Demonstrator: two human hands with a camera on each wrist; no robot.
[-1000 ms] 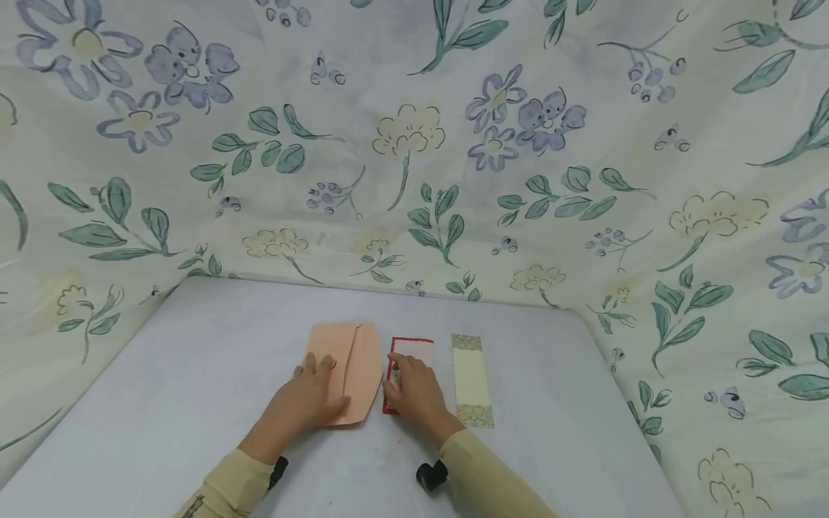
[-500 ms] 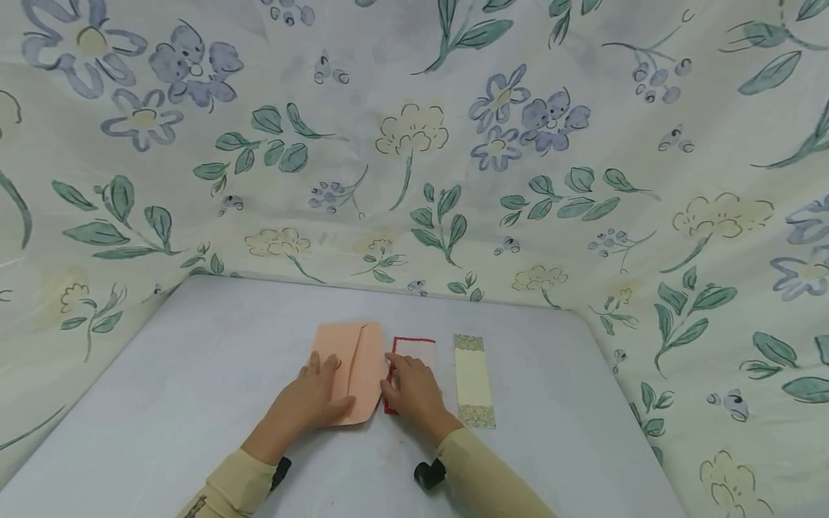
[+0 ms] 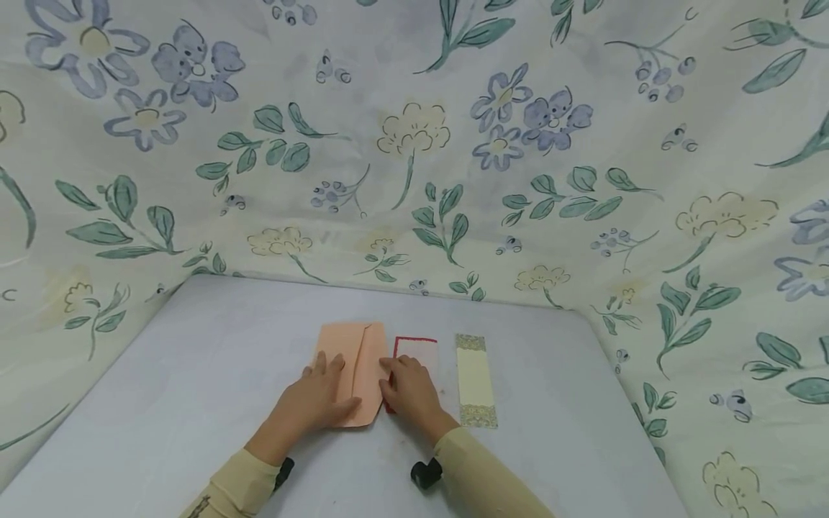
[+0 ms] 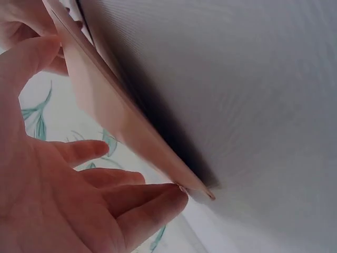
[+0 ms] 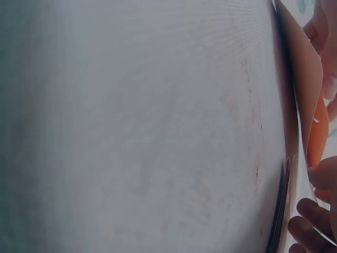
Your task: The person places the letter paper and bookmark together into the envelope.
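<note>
The left hand [image 3: 317,396] rests spread, relaxed fingers on the peach envelope [image 3: 352,348] beneath them. The right hand [image 3: 414,392] touches its right edge, above a red-edged card [image 3: 419,348]; I cannot tell whether those fingers pinch it.

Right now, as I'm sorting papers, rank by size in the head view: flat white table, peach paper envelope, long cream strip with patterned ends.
1. White table
2. Peach envelope, partly covered by the left hand
3. Cream strip

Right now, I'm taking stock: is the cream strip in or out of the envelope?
Out: the cream strip lies on the table, apart from the envelope.
</note>
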